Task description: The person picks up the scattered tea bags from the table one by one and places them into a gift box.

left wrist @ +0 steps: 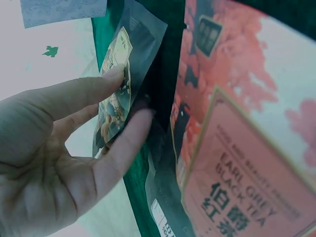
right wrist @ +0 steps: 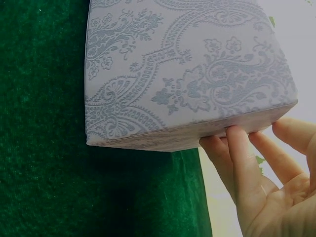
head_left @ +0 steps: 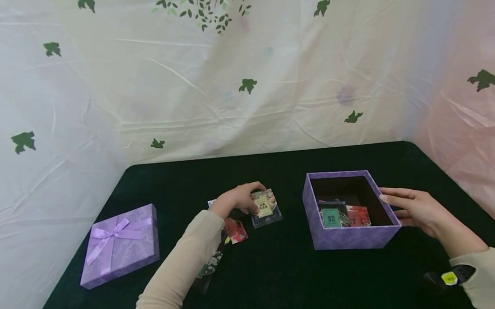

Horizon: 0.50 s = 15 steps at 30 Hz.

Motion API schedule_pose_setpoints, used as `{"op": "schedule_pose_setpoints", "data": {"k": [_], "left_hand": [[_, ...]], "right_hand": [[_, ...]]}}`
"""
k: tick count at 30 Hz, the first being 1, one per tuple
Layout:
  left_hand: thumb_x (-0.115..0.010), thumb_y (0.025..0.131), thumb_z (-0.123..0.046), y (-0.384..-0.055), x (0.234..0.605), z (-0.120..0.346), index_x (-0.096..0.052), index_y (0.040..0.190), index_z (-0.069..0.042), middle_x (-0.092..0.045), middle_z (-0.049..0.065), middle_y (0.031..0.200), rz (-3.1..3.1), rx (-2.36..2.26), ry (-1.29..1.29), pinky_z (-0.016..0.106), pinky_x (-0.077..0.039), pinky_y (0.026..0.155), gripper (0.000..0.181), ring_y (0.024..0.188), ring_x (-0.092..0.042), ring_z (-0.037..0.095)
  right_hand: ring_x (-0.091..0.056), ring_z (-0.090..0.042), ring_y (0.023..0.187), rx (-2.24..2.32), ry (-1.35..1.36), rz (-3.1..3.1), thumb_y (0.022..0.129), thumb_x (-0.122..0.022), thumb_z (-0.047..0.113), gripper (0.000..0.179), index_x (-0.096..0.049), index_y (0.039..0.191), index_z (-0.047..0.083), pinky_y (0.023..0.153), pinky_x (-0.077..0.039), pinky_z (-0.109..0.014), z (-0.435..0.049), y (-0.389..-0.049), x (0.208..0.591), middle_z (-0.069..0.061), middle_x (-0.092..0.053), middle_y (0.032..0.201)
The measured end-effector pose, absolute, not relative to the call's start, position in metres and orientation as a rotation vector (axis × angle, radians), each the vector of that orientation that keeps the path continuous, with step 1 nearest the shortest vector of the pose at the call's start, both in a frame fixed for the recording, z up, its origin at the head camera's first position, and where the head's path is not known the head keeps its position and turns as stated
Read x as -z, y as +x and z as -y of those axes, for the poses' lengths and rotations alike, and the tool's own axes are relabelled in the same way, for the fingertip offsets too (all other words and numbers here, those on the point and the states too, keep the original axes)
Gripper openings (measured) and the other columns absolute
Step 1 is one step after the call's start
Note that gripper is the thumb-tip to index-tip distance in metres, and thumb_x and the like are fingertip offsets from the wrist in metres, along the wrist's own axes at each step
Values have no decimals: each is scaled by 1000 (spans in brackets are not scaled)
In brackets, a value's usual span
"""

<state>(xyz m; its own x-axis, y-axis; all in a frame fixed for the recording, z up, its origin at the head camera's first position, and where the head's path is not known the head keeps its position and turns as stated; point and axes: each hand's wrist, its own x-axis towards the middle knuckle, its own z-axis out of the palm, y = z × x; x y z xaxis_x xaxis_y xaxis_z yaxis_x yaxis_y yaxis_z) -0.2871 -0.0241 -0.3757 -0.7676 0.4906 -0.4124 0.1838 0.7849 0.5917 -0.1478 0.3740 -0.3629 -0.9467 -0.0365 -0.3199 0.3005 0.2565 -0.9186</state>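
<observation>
My left hand (head_left: 242,197) pinches a clear tea packet (head_left: 265,204) with a pale yellow label, fingers and thumb at its edges. In the left wrist view the same packet (left wrist: 116,94) stands on edge, tilted. Close by lies a red-and-white packet (left wrist: 232,123) marked Earl Grey black tea. My right hand (head_left: 423,211) lays its fairly straight fingers against the outer right wall of an uncovered purple patterned box (head_left: 348,239). Fingertips (right wrist: 237,133) touch that wall in the right wrist view. Inside the box are a green-labelled packet (head_left: 331,217) and a red packet (head_left: 358,216).
The purple lid (head_left: 129,246) with a ribbon bow lies at the left of the dark green table (head_left: 291,278). Under and beside the left forearm are a red packet (head_left: 236,231) and a dark flowered packet (head_left: 213,263). A leaf-printed curtain (head_left: 215,125) hangs behind.
</observation>
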Motion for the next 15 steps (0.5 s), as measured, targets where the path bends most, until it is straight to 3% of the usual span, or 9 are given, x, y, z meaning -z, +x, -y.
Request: {"op": "schedule_pose_setpoints", "data": {"k": [7,11,15], "left_hand": [[-69,84,-1,-288,378,26,-41,140,-22,-43,17,130,-2398,-853,541,29,-56,68,67,96,-55,25],[-72,81,1,-288,381,28,-34,144,-17,-50,21,126,-2409,-959,534,30,-56,66,76,90,-60,26],[-74,79,-1,-285,384,31,-35,142,-12,-53,21,123,-2425,-1030,504,29,-56,65,75,84,-62,23]], "right_hand": [[-68,-10,86,1760,248,-2262,97,-54,31,20,-62,93,49,75,-57,-34,-373,-148,363,18,-65,96],[-68,-10,85,1762,247,-2260,97,-54,31,21,-62,92,50,75,-57,-34,-373,-147,362,19,-64,95],[-68,-10,85,1756,245,-2257,97,-53,31,22,-62,92,50,75,-57,-35,-373,-147,362,19,-64,95]]}}
